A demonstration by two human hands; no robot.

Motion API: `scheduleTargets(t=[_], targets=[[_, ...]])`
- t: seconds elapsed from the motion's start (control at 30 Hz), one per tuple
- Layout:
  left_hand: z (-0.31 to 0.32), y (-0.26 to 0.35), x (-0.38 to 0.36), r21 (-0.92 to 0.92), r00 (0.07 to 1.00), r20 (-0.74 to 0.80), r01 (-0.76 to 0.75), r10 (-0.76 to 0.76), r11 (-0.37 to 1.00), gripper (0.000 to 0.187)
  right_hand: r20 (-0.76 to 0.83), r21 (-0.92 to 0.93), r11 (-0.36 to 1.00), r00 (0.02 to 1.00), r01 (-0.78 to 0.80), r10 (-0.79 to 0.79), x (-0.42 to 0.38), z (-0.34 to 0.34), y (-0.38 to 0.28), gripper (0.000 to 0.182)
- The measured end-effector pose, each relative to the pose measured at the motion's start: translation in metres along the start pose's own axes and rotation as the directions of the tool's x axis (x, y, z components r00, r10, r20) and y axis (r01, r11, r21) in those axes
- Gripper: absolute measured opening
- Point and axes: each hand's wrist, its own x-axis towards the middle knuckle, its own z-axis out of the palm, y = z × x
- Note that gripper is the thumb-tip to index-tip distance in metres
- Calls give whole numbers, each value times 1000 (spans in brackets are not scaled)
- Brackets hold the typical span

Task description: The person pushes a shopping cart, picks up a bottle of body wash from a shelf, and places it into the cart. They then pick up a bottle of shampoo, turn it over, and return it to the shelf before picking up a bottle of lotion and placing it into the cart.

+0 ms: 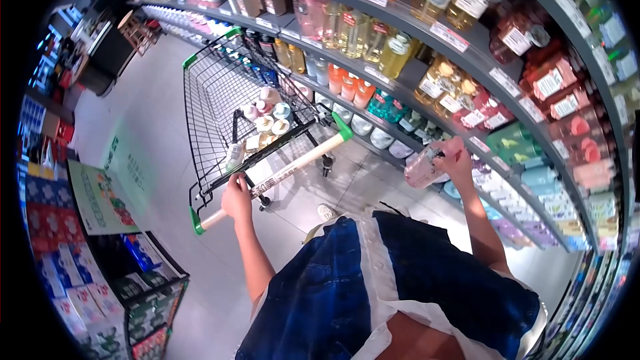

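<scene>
Grasping the pink bottle [420, 168], the right hand [455, 159] is nearer it; the bottle's long axis slants down-left from the fingers, right of the cart handle [308, 160]. The left hand [237, 198] is curled around that handle.

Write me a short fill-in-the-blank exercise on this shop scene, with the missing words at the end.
1. The left hand grips the long cream handle of a black wire ____ cart.
2. The plastic end pieces of that handle are coloured ____.
3. The right hand holds a see-through plastic bottle tinted ____.
4. In the picture, the held bottle is to the ____ of the cart.

Missing words: shopping; green; pink; right.
</scene>
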Motion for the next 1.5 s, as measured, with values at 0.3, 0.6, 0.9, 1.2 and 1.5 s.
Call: scheduleTargets(t=[0.3,0.6,0.9,1.2,1.5], targets=[[-1,12,-16,-65,993,11,117,-116,991,17,39,-362,932,999,17,-4,38,6,-6,57],[-11,27,-33,-65,991,-1,132,-133,989,15,180,-217,967,979,136,-97,133,67,-72,55],[-9,23,-25,-107,992,-21,121,-124,987,11,338,-191,841,838,506,-428,248,198,-160,58],[-7,25,-8,-179,951,23,306,-307,935,12,416,-238,723,741,648,-527,380,351,-147,62],[1,37,5,39,873,-36,487,-486,872,11,309,-229,762,788,606,-533,508,453,-90,64]])
